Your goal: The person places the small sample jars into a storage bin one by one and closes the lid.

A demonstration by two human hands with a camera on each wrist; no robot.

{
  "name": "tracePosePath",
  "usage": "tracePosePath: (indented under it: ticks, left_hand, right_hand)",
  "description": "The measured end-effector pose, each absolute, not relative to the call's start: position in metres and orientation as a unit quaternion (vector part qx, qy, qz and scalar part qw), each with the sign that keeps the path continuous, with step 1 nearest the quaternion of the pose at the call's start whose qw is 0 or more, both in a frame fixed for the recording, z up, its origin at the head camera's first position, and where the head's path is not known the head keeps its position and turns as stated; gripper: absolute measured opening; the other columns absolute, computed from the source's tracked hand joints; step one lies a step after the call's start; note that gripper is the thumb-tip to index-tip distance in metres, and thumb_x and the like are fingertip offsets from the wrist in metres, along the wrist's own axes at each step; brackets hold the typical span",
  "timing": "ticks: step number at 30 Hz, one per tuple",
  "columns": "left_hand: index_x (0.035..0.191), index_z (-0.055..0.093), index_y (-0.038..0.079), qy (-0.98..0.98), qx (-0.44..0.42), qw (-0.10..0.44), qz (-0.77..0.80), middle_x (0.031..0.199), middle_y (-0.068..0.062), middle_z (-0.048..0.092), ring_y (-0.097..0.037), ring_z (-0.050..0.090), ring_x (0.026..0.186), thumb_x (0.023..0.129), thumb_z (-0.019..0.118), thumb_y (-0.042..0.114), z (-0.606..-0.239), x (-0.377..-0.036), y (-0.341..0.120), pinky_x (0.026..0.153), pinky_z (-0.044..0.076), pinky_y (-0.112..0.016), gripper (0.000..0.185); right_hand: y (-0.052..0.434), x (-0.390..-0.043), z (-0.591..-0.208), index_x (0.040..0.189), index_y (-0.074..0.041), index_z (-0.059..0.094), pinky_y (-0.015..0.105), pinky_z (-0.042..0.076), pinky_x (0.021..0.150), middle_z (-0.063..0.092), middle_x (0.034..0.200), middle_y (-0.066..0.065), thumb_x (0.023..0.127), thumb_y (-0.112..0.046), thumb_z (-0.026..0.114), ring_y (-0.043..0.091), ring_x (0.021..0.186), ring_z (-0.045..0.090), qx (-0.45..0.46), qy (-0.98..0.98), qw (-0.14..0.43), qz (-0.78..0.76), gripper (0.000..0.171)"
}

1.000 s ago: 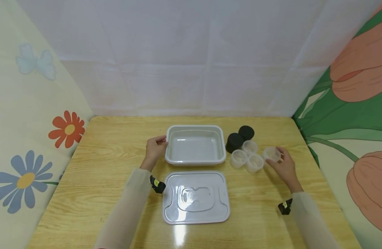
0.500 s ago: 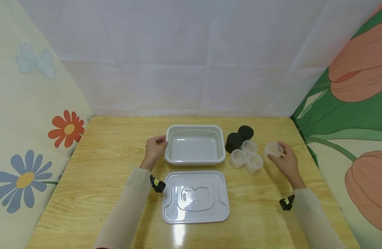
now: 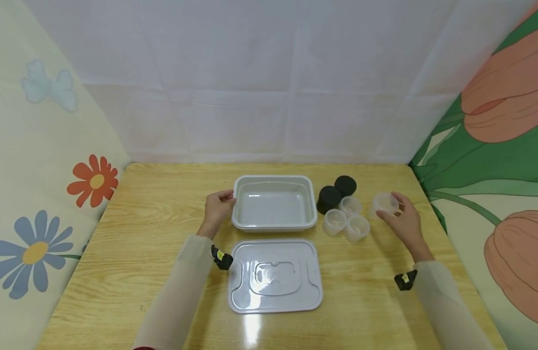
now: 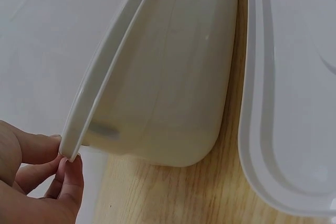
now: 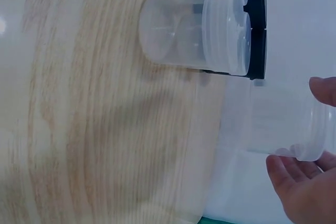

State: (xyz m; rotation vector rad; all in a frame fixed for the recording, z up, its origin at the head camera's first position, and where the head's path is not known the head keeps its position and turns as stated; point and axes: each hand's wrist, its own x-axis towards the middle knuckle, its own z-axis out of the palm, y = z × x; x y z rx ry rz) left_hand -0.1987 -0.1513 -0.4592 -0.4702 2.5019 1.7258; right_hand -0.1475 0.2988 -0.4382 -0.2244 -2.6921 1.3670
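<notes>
My right hand (image 3: 400,217) holds a small clear plastic cup (image 3: 385,202) lifted just off the table, to the right of the other cups; in the right wrist view the cup (image 5: 283,124) sits between fingertip and thumb. My left hand (image 3: 218,206) pinches the left rim of the white rectangular tray (image 3: 238,214); in the left wrist view the fingers (image 4: 37,166) grip the tray's rim (image 4: 94,103). Three clear cups (image 3: 345,218) and two black round cups (image 3: 334,192) stand right of the tray. A clear lid (image 3: 275,274) lies flat in front of the tray.
The wooden table (image 3: 155,228) is enclosed by a white back wall and flower-printed side panels. Bare wood lies left of the tray and along the right edge behind my right hand.
My right hand has lifted the clear cup up and slightly away from the cup cluster. The left hand and tray have stayed put.
</notes>
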Motion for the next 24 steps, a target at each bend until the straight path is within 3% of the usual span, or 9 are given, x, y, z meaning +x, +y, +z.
tracePosePath:
  ticks: [8, 15, 21, 24]
  left_hand:
    - [0.124, 0.059, -0.005, 0.813, -0.158, 0.037, 0.56, 0.114, -0.02, 0.061, -0.022, 0.055, 0.1, 0.09, 0.057, 0.002, -0.459, -0.199, -0.152, 0.075, 0.047, -0.018, 0.035]
    - [0.124, 0.059, -0.006, 0.816, -0.154, 0.029, 0.557, 0.114, -0.022, 0.061, -0.023, 0.056, 0.1, 0.09, 0.057, 0.001, -0.459, -0.199, -0.152, 0.076, 0.048, -0.018, 0.034]
    - [0.125, 0.059, -0.005, 0.811, -0.16, 0.044, 0.56, 0.116, -0.021, 0.061, -0.024, 0.055, 0.102, 0.091, 0.056, 0.001, -0.456, -0.199, -0.152, 0.081, 0.049, -0.022, 0.035]
    - [0.124, 0.059, -0.005, 0.811, -0.161, 0.046, 0.56, 0.116, -0.021, 0.061, -0.023, 0.055, 0.101, 0.09, 0.057, 0.0, -0.455, -0.198, -0.151, 0.08, 0.049, -0.021, 0.034]
  right_hand:
    - [0.289, -0.152, -0.43, 0.143, 0.006, 0.031, 0.054, 0.039, 0.102, 0.036, 0.143, 0.03, 0.086, -0.008, 0.068, 0.044, 0.127, 0.039, -0.072, -0.881, 0.052, 0.464, 0.069]
    - [0.277, -0.156, -0.425, 0.144, 0.002, 0.032, 0.031, 0.042, 0.091, 0.039, 0.142, 0.025, 0.086, -0.011, 0.068, 0.038, 0.125, 0.042, -0.066, -0.879, 0.044, 0.471, 0.069]
    - [0.268, -0.16, -0.424, 0.143, 0.004, 0.032, 0.049, 0.039, 0.101, 0.036, 0.144, 0.026, 0.086, -0.009, 0.068, 0.04, 0.126, 0.039, -0.046, -0.875, 0.046, 0.48, 0.069]
    - [0.264, -0.161, -0.423, 0.143, 0.004, 0.033, 0.051, 0.038, 0.102, 0.036, 0.145, 0.025, 0.085, -0.009, 0.068, 0.04, 0.126, 0.039, -0.042, -0.873, 0.044, 0.484, 0.069]
